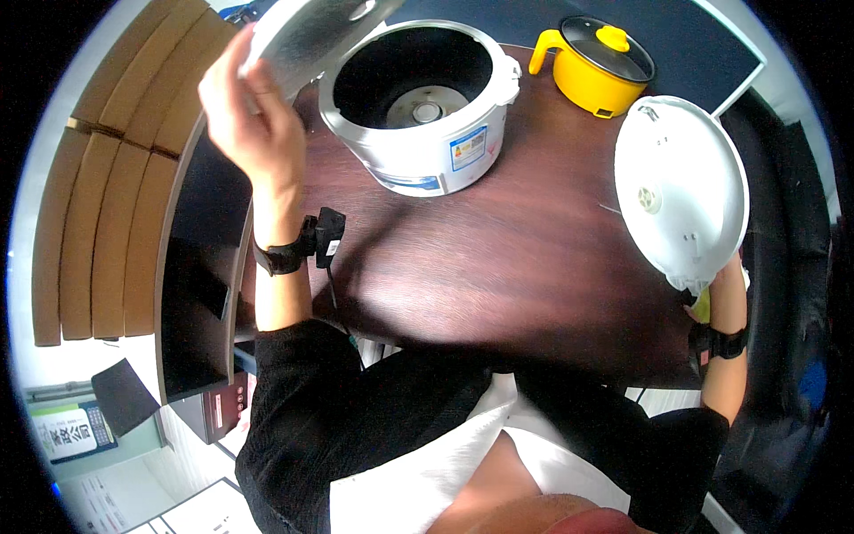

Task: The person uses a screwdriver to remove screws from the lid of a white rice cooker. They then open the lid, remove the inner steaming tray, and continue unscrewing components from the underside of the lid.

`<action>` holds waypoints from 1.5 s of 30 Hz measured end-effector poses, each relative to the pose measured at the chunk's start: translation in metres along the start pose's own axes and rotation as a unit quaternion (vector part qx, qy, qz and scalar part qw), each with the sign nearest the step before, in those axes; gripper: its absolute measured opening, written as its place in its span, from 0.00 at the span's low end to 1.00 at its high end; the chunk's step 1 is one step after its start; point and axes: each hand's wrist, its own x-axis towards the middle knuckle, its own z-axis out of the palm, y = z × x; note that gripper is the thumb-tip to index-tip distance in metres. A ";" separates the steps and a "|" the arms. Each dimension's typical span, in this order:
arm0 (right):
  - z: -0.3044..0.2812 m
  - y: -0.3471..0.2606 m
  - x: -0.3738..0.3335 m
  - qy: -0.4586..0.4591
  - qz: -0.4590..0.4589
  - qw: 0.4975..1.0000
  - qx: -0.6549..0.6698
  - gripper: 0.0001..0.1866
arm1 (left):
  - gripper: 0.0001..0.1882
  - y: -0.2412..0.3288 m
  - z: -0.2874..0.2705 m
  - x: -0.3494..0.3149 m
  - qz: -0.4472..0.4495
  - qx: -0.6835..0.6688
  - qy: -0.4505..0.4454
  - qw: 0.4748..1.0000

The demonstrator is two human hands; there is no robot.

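A white rice cooker (445, 156) stands with its dark inside exposed and a round metal plate at the bottom. Beside its left rim a silver metal lid (311, 44) is raised and tilted; I cannot tell whether it is joined to the cooker. My left hand (253, 125), slightly blurred, has its thumb and fingers closed about the lid's left edge. On the right, my right hand (727, 285) grips the lower end of a white oval cover (685, 182), held tilted up at the table's side. Its fingers are mostly behind the cover. Something yellow-green (703, 307) shows by that hand.
A yellow electric pot (596, 80) with a glass lid and side handle stands at the back right of the brown table (463, 285). Stacked cardboard boxes (107, 222) are on the left, above a dark shelf (200, 276). Black seating (783, 267) lies along the right.
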 end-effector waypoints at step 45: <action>-0.037 0.008 -0.120 0.019 0.073 0.994 -0.079 0.17 | 0.33 0.015 -0.102 -0.140 -0.156 0.240 -0.553 0.783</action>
